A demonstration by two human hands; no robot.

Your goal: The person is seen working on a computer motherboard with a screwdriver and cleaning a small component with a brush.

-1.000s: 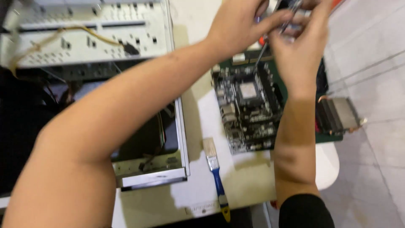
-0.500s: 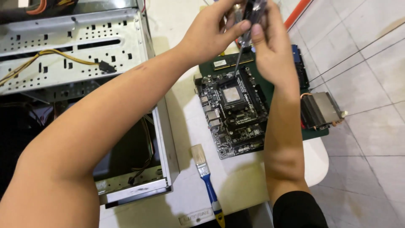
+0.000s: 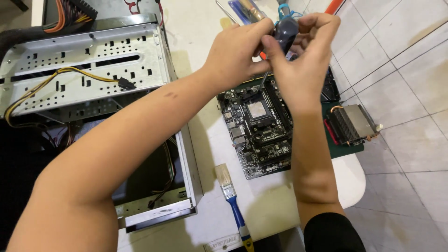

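Both hands meet at 12 o'clock of the view, above the far end of the motherboard (image 3: 261, 126). Left hand (image 3: 235, 56) comes in from 8 o'clock on a long bare forearm, wrist bent, fingers curled w/ thumb side toward the right hand. Right hand (image 3: 303, 70) rises from 6 o'clock, forearm nearly vertical, dark sleeve at the elbow, fingers folded over the top. Both grips are clenched on the screwdriver (image 3: 284, 32): the dark handle w/ blue trim sits between the two sets of fingertips, thin metal shaft running down approx toward 7 o'clock to the board near the socket; tip itself too small to tell if it touches.

Screwdriver looks stubby-handled, dark grey/black, shaft slim & tilted, not upright.

Motherboard is black, lies flat on a green mat (image 3: 345, 151) on the white surface (image 3: 275, 205), square silver chip in the socket at its centre. At 3 o'clock of the board, a finned heatsink (image 3: 352, 123) rests on the mat edge. At 6 o'clock, a paintbrush (image 3: 231, 196) w/ blue handle lies on the surface, bristles pointing up-left. At 9 o'clock, an open metal PC case (image 3: 93, 70) w/ a yellow-black cable across its perforated panel. Tiled floor (image 3: 406, 60) at right
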